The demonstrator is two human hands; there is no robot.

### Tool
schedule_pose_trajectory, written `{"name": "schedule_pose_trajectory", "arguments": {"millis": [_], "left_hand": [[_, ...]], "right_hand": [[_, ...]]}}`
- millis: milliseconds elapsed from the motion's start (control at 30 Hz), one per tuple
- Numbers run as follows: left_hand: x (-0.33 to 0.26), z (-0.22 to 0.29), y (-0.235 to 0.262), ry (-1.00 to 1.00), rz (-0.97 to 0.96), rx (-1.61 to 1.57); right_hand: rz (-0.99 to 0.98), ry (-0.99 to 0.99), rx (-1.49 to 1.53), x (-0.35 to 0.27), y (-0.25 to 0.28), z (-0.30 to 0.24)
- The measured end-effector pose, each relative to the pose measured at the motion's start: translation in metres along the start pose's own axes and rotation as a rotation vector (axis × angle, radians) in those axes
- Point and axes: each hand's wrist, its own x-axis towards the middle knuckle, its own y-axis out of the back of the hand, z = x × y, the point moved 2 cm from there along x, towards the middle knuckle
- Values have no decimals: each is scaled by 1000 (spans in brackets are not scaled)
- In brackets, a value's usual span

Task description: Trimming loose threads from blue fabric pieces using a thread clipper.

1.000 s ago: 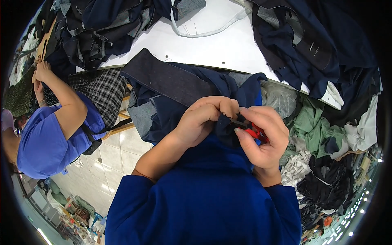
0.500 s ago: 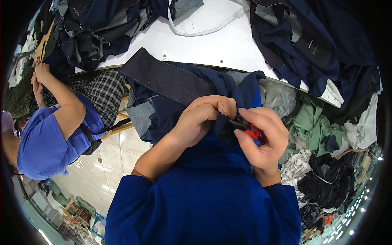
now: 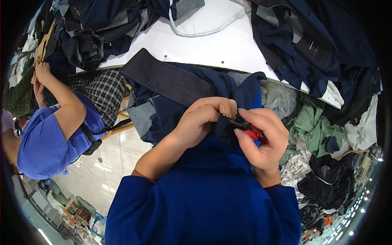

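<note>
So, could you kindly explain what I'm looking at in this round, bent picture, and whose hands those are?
It comes from a wide fisheye camera worn on a person's head, looking down, so straight edges curve. The two bare hands are the wearer's own. The left hand pinches a fold of dark blue garment; the right hand holds small red-handled snips against it. Beyond lies a white table piled with dark clothing. At left, a co-worker in a blue shirt works separately.

White table [image 3: 204, 45]: bare strip mid-top, passable. Dark garment heaps [image 3: 94, 32] block left; navy pile [image 3: 310, 45] blocks right. Seated co-worker [image 3: 49, 134] crowds left. Mixed cloth heap [image 3: 322, 134] fills right side.
</note>
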Motion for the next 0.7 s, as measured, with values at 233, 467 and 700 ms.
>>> {"name": "schedule_pose_trajectory", "arguments": {"millis": [233, 467, 700], "left_hand": [[0, 0, 0, 6, 11, 19], [0, -3, 0, 15, 16, 20], [-1, -1, 1, -15, -37, 51]], "right_hand": [[-4, -11, -1, 0, 0, 0], [3, 0, 1, 1, 0, 2], [205, -58, 20, -8, 4, 17]]}}
